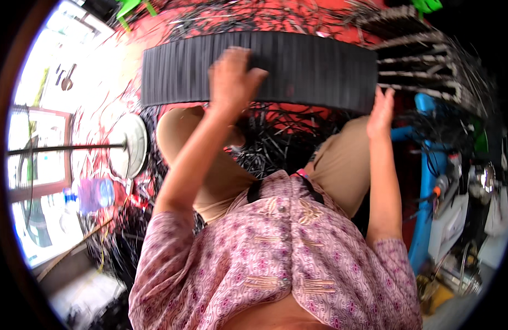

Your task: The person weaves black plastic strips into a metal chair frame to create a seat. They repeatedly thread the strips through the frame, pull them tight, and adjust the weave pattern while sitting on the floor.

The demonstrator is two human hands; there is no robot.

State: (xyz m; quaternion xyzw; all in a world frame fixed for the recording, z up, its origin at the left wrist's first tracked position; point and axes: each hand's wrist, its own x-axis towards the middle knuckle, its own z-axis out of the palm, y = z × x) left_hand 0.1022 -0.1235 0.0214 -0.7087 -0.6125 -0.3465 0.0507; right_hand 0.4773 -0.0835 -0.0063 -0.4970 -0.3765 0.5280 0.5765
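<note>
A long black panel [314, 66], covered with narrow ribbed strips, lies across in front of my knees. My left hand [232, 82] is over its left-middle part, thumb spread away from the fingers. Motion blurs this hand, and I cannot tell whether it touches the surface. At the panel's right end is my right hand [380, 115], fingers stretched out and pointing away from me, beside or against the edge. Neither hand shows anything held. Loose black strips [276, 140] lie in a tangle between my legs, below the panel.
Dark slatted pieces with frayed ends [424, 60] are stacked at the far right. Nearer on the right stands a blue plastic frame [430, 165] beside assorted tools. To the left are a round pale stand base [134, 146] with a pole and a clear plastic bottle [102, 194]. Strips litter the red floor.
</note>
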